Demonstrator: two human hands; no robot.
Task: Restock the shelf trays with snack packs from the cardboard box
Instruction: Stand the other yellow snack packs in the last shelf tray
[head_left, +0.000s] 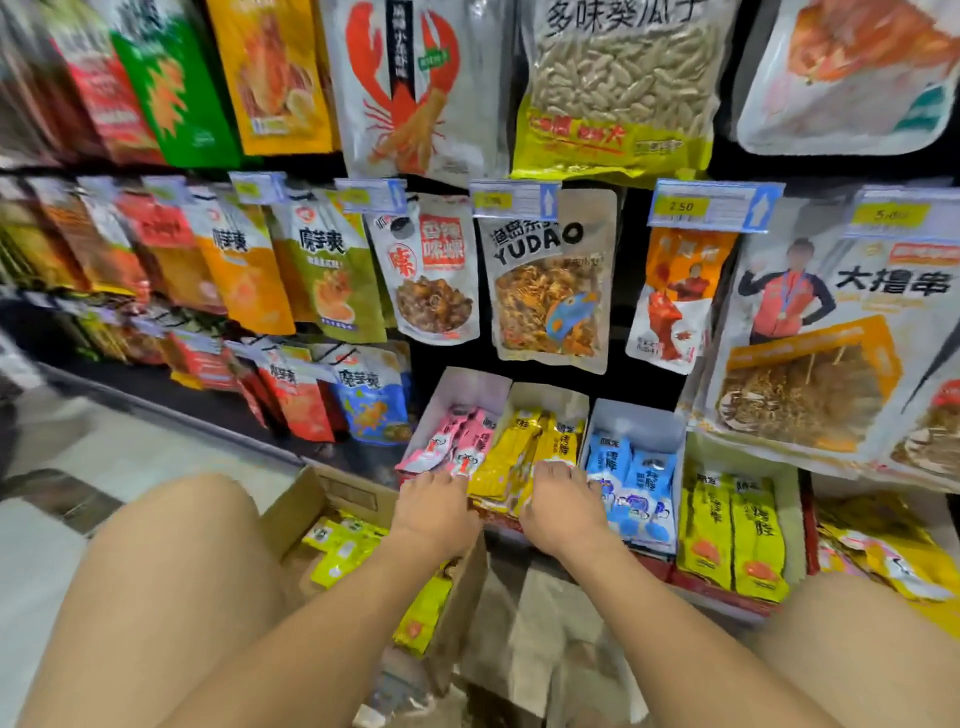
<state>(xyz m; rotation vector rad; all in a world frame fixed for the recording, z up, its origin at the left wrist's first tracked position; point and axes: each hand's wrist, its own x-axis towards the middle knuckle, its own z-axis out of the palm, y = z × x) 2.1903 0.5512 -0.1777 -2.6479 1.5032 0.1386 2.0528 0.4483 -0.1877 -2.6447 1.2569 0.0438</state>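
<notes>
Shelf trays (638, 422) beneath hanging snack bags (550, 291)

Floor: pale, smooth floor (130, 452) at the left, blurred; a dark patch (57, 499) lies on it near the lower left edge.
Shelving: a tall display unit with a black back panel (631, 332); its dark base edge (171, 402) runs diagonally along the floor.
Upper row: large glossy bags hang side by side, among them a lobster-printed bag (410, 88) and a seed bag (623, 88).
Middle row: smaller bags on pegs, one marked YUDAO (550, 291).
Price tags: blue-edged holders with yellow labels (717, 205) above the middle row.
Light: bright glare on the bags' film.
</notes>
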